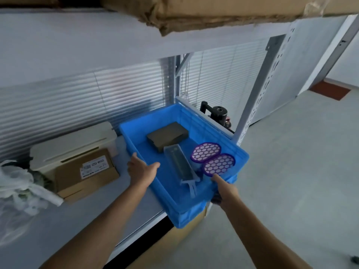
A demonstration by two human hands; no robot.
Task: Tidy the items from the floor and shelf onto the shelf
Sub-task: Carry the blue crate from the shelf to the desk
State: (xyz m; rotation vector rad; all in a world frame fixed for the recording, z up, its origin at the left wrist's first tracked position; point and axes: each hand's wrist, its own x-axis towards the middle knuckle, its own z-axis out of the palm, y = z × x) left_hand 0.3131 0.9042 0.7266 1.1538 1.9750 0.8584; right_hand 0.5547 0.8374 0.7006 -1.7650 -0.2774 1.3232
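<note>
A blue plastic crate [194, 214] rests partly on the grey shelf [81, 216], its near right corner hanging past the shelf edge. Inside lie a dark grey box [167, 136], a clear long plastic case [179, 165] and two purple honeycomb filters [212, 159]. My left hand [140, 168] grips the crate's left rim, thumb inside. My right hand [226, 190] holds the crate's right rim near the front corner, fingers wrapped under it.
On the shelf to the left stand a cardboard box with a label [85, 171], a cream plastic box [75, 144] and crumpled white plastic [17, 187]. A cardboard box [213, 10] overhangs above. A white perforated shelf post [258, 98] and a black device [219, 113] stand behind the crate.
</note>
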